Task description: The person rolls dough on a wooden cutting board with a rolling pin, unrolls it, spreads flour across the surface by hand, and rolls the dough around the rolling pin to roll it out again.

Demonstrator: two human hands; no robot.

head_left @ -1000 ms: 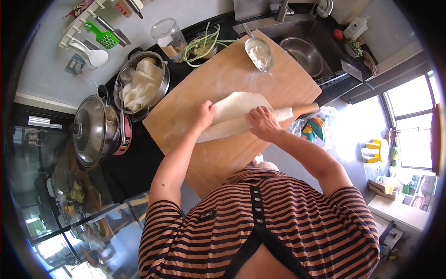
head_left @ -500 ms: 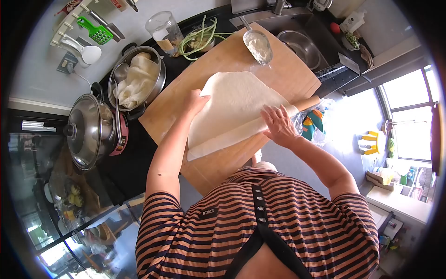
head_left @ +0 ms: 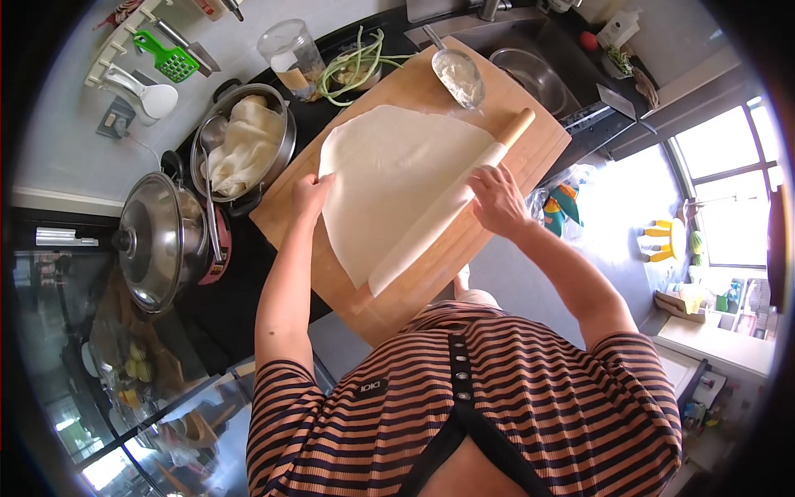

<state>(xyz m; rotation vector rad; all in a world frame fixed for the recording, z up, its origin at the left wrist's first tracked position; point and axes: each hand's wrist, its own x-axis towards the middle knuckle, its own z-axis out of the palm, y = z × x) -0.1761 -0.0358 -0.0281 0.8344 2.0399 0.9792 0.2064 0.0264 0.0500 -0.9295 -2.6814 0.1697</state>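
A large thin sheet of dough lies on the wooden board, its near right side wrapped around a rolling pin. The pin's bare ends stick out at the upper right and lower left. My left hand pinches the left edge of the sheet between thumb and fingers. Over the wrapped pin, my right hand has its fingers curled against the dough roll. A metal scoop with flour rests at the board's far edge.
The wooden board overhangs the counter's front edge. To its left stand a steel pot holding cloth and a lidded pan. Behind are a clear jar, green beans and a sink.
The rolling pin and dough have turned, the pin's right end swinging away from me and its left end nearer. My left hand moved left and nearer with the edge; my right fingers are more curled.
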